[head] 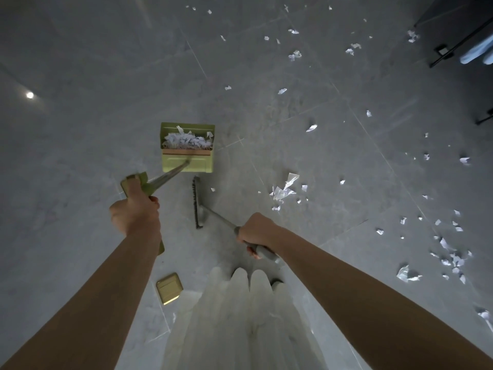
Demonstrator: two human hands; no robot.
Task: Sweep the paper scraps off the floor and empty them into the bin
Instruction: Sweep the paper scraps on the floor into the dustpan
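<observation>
- Paper scraps [283,192] lie in two lots — a heap already inside the dustpan [187,148] at the centre of the frame, and many loose bits strewn over the grey floor [80,62] across the right half, from lower right to the top edge.
- Nearest the camera, a pale pleated skirt [245,316] fills the bottom centre, with a small brass floor plate [169,288] just to its left.
- Right hand [257,232], fingers curled round the grey grip of the broom [198,202]; its dark head sits just below the dustpan, turned on edge.
- Left hand [136,212], wrapped round the green top of the dustpan's long handle, the pan standing beyond it.
- Farther off, black furniture legs [453,46] stand at the upper right, with scraps close beside them.
- No bin is in view.
- Risks, as I judge them: the pan looks well filled, so tilting or swinging it on that long handle could spill the heap back out; light scraps may scatter ahead of a brisk stroke; bits near the legs could get pushed underneath — harder to reach there.
</observation>
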